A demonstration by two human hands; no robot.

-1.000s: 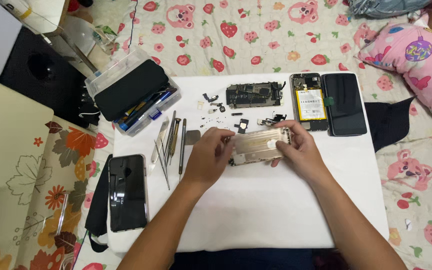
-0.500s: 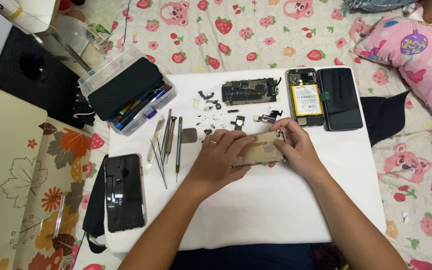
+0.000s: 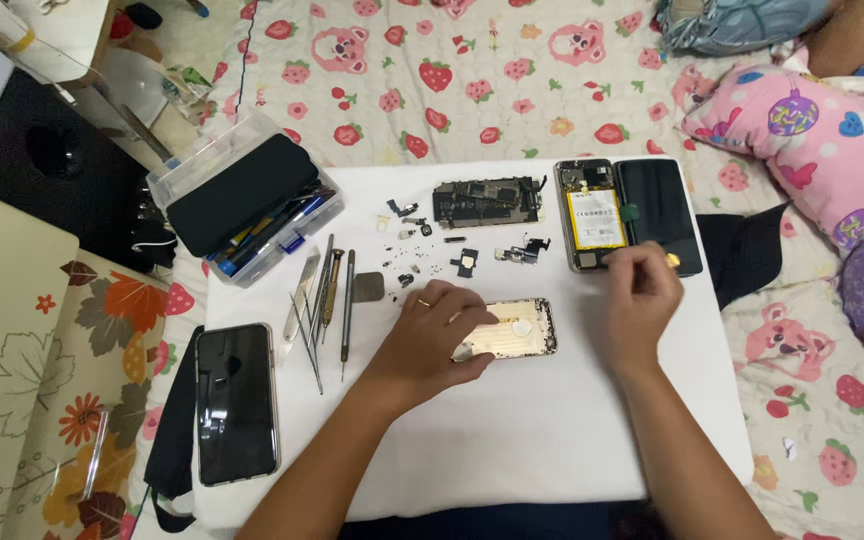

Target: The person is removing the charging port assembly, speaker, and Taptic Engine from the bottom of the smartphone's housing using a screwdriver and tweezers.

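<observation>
My left hand (image 3: 427,335) lies flat on the gold phone housing (image 3: 510,331), fingers spread over its left end, pinning it to the white work mat (image 3: 512,440) in front of me. My right hand (image 3: 640,295) is off the housing, over near the opened phone with its battery showing (image 3: 590,215) and the black screen panel (image 3: 660,212); the fingertips are pinched together, perhaps on something tiny, though I cannot tell what. I judge this to be the strip-down or refit of the housing, mid-step, with small screws and parts (image 3: 422,255) and the logic board (image 3: 484,201) laid out above. The next move calls for a steady housing and a fine pinch. Screwdrivers and tweezers (image 3: 324,300) lie to the left, near another black phone (image 3: 236,402) and the tool box (image 3: 242,200).
</observation>
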